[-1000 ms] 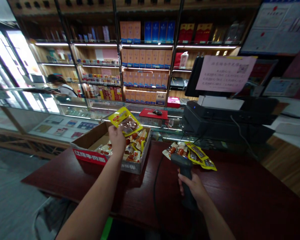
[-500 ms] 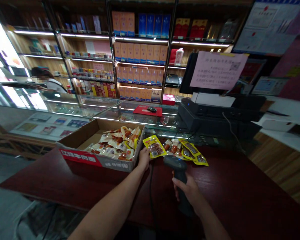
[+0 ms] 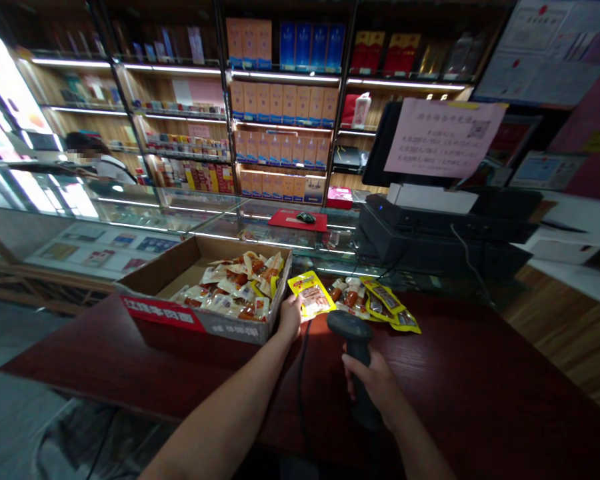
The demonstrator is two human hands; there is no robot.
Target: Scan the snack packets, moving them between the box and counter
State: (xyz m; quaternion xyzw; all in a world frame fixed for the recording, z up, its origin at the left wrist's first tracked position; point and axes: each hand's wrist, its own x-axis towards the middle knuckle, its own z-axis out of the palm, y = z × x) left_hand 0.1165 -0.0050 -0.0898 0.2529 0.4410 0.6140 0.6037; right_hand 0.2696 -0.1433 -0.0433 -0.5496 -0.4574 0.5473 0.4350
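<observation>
My left hand [image 3: 291, 316] is closed on a yellow snack packet [image 3: 311, 295], held low over the dark red counter [image 3: 480, 387] just right of a cardboard box [image 3: 180, 313] full of snack packets. My right hand [image 3: 375, 381] grips a black handheld barcode scanner [image 3: 353, 331] whose head points toward the yellow packet; a bright glow falls on the packet's lower edge. A small pile of yellow and clear snack packets [image 3: 375, 300] lies on the counter beyond the scanner.
A black register with a monitor and a pink paper notice [image 3: 443, 137] stands at the back right. Glass display cases [image 3: 130, 220] run behind the counter, with stocked shelves [image 3: 280, 120] beyond. Another person [image 3: 97, 160] is at the far left.
My left hand brought the yellow packet down from above the box to in front of the scanner, where it has stayed for the last half second. My right hand keeps the scanner.
</observation>
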